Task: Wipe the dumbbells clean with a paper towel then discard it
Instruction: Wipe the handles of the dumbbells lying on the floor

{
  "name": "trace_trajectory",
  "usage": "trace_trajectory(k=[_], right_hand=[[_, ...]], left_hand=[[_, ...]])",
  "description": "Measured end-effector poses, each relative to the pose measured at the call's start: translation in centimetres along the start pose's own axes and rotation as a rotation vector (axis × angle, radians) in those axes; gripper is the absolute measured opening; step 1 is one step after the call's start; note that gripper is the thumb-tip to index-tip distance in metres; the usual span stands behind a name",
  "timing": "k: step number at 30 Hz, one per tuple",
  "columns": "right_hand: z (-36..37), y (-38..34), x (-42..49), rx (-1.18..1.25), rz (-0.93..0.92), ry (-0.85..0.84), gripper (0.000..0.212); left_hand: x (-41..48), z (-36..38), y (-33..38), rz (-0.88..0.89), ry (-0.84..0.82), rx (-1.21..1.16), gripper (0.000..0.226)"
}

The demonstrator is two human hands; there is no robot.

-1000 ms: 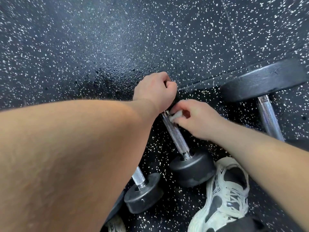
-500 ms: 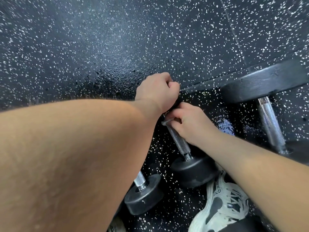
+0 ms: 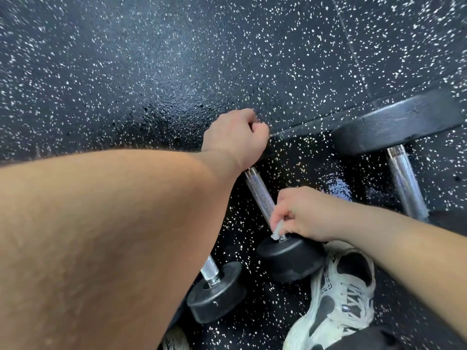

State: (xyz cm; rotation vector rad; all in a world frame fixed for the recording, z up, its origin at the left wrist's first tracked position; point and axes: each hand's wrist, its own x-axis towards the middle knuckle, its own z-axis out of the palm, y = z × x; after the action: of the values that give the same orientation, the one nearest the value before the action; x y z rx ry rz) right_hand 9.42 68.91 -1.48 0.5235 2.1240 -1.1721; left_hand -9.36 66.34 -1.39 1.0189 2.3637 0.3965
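Fingers (image 3: 281,215) of the right hand (image 3: 305,213) pinch the white paper towel (image 3: 278,229) against the dumbbell (image 3: 260,192) bar, right by its near black end. Fingers (image 3: 255,128) of the left hand (image 3: 233,137) curl tight around its far end.

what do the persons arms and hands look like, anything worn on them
Both arms are bare as far as the view shows: no sleeve on the left forearm or the right forearm. The left hand and right hand wear no gloves, and no watch, wristband or ring shows on the visible sides. Fine hairs show on the left forearm.
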Motion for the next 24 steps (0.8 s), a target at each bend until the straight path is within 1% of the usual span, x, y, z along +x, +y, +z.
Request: trace_trajectory(k=[2,4,5,7,9,10,13,16,18,21,24], right_hand=[[-0.1,0.4,-0.2,0.019,0.025,-0.062,0.013],[-0.6,1.0,-0.5,0.137,0.086,-0.038,0.012],[-0.9,1.3,-0.6,0.216,0.115,0.011,0.012],[-1.3,1.8,-0.4,0.366,0.167,0.189,0.013],[-1.3,1.9,0.5,0.457,0.207,0.369,0.014],[-1.2,1.6,1.0,0.507,0.218,0.421,0.015],[-0.7,0.4,2.6,0.615,0.233,0.509,0.013],[-0.6,-0.7,3.7,0.625,0.242,0.585,0.008],[-0.6,-1.1,3.9,0.618,0.259,0.592,0.009],[-0.4,-1.0,3.6,0.591,0.25,0.557,0.01],[-0.3,-0.7,3.0,0.531,0.233,0.499,0.018]], left_hand=[[0.0,0.0,0.0,-0.004,-0.002,-0.004,0.023],[0.0,0.1,-0.1,0.001,-0.002,-0.009,0.022],[0.0,0.1,-0.2,0.004,-0.002,-0.012,0.022],[-0.1,0.2,-0.4,0.01,0.003,-0.018,0.02],[0.0,0.2,-0.6,0.02,0.006,-0.014,0.019],[0.0,0.2,-0.7,0.02,0.006,-0.012,0.019],[0.1,0.3,-0.7,0.011,0.008,-0.01,0.021],[0.2,0.4,-0.6,0.002,0.005,-0.003,0.023],[0.2,0.4,-0.6,0.0,0.006,0.004,0.021],[0.1,0.3,-0.6,0.0,0.002,-0.005,0.019],[0.1,0.3,-0.6,0.004,-0.002,-0.013,0.019]])
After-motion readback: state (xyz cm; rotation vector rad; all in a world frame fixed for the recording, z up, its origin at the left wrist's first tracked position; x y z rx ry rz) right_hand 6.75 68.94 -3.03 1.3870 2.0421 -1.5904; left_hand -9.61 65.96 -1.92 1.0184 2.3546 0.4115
